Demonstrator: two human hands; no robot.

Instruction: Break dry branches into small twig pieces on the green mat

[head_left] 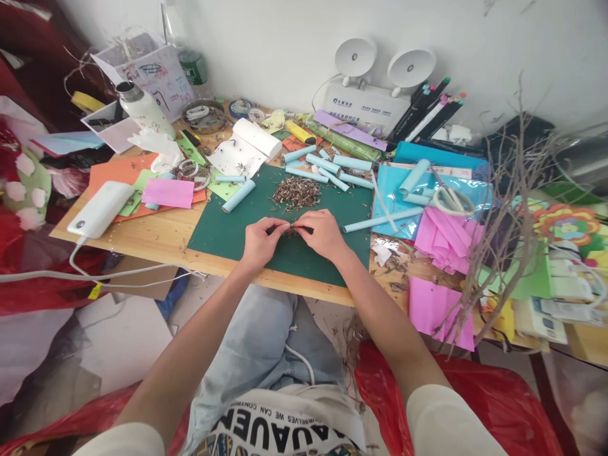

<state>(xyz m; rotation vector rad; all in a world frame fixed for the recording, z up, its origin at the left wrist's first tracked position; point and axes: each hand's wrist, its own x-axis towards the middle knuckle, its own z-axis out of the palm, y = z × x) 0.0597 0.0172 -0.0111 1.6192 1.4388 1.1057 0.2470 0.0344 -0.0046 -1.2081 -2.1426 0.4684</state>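
My left hand (261, 240) and my right hand (320, 234) meet fingertip to fingertip over a dark green mat (223, 237). Thumb and forefinger of each are pinched on a short, thin brown twig, mostly hidden by the fingers. Just beyond my hands lies a heap of small broken twig pieces (297, 192). Rolled light blue paper tubes (239, 196) lie around the heap, at the mat's far side and left. A longer blue tube (382, 219) rests across the mat's right edge.
At the left are a white power bank (101, 209) with a cable and a white bottle (145, 109). On the right, scissors (451, 199) lie near pink paper strips (444, 240), beside tall dry branches (498, 253). A twin-lamp emergency light (365, 95) stands against the wall.
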